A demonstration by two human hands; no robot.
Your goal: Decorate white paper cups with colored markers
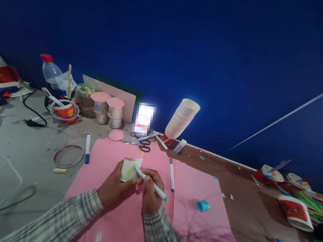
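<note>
The left hand (pixel 112 187) grips a small cup (pixel 128 170); the right hand (pixel 149 197) pinches a marker (pixel 158 190), tip on it. Colouring seems partway: faint green marks, much white left.

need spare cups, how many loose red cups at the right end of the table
3. The left back cup and right back cup sit side by side by the wall; the front cup lies tipped on its side nearer. The straws may hide more.
</note>
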